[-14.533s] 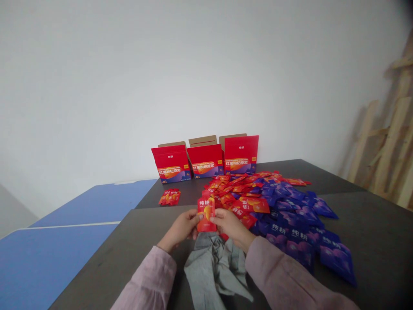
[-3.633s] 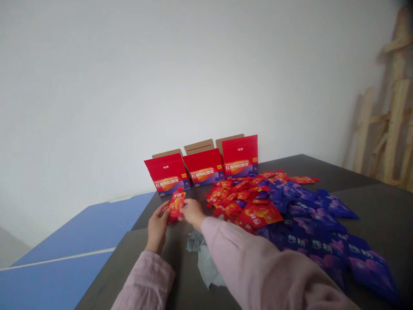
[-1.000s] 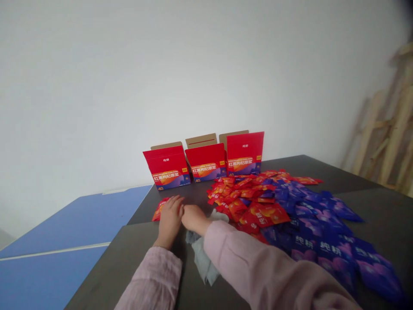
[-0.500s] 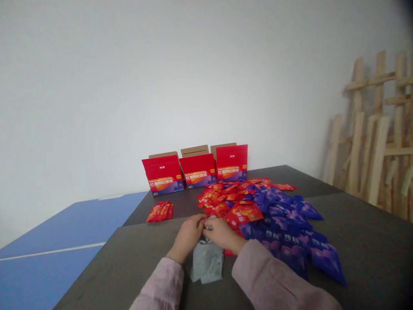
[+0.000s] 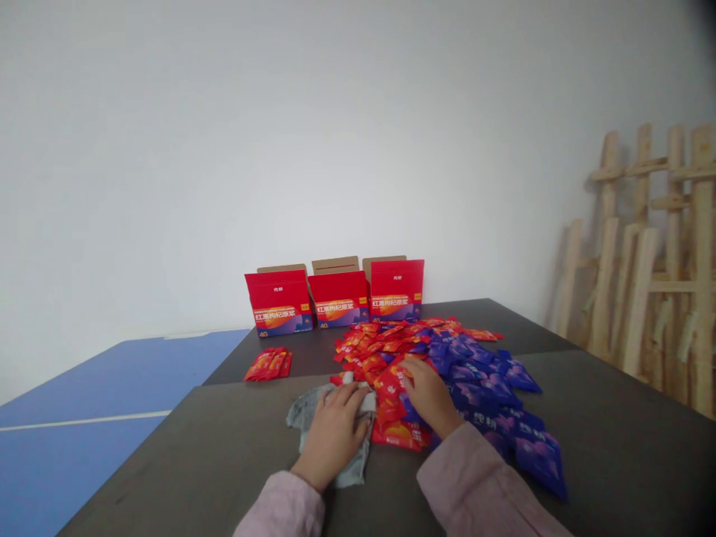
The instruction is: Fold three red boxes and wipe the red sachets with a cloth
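My left hand [image 5: 334, 432] rests on a crumpled grey cloth [image 5: 305, 409], its fingers stretched out over it and the thumb apart. Under and beside those fingertips shows a small white piece [image 5: 368, 403], too indistinct to name. My right hand [image 5: 429, 395] is closed at the near edge of the pile, thumb and fingers pinching a red sachet [image 5: 390, 386]. Another red sachet [image 5: 400, 435] lies flat just below it. To the right spread several purple sachets [image 5: 485, 426], touching the heap of red sachets [image 5: 369, 344].
Three red cartons [image 5: 280, 306] with raised flaps stand in a row at the back of the dark table [image 5: 184, 462]. A small group of red sachets [image 5: 269, 364] lies at the left. Beyond are a blue table [image 5: 101, 403] and wooden frames [image 5: 643, 283] against the wall.
My hands have moved apart from over the cloth. The right went to the red sachets and pinches one; the left stays on the cloth, which now lies more spread out to the left.
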The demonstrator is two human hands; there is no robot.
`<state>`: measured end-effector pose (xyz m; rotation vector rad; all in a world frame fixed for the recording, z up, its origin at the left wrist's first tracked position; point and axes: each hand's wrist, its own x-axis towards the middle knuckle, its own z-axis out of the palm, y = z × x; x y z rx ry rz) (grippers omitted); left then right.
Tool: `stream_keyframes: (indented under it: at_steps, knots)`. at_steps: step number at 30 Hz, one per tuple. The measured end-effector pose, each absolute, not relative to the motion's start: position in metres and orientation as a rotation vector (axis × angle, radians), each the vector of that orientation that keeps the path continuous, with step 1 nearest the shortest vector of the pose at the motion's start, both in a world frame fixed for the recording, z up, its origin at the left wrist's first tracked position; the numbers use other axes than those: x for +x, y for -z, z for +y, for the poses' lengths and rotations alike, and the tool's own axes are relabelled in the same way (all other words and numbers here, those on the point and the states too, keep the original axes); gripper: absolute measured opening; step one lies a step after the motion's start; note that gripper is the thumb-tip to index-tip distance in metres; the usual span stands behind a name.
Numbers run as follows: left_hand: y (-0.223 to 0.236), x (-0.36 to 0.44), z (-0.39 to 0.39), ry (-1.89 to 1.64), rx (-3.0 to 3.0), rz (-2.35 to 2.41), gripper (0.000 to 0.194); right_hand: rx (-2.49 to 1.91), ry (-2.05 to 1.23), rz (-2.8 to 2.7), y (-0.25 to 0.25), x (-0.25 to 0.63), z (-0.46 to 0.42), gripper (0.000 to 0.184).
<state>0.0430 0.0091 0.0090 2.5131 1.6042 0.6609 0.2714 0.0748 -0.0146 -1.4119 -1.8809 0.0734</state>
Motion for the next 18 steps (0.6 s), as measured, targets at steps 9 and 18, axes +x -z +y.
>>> stream_keyframes:
  at_steps: [9,18]
  knots:
    - [-0.013,0.011,0.013,-0.481,2.509,1.538,0.097,-1.589,0.025,-2.118,0.025,0.285,0.066,0.057]
    - [-0.012,-0.008,0.018,-0.347,2.388,1.322,0.097,-1.431,0.020,-1.844,0.011,0.284,0.065,0.043]
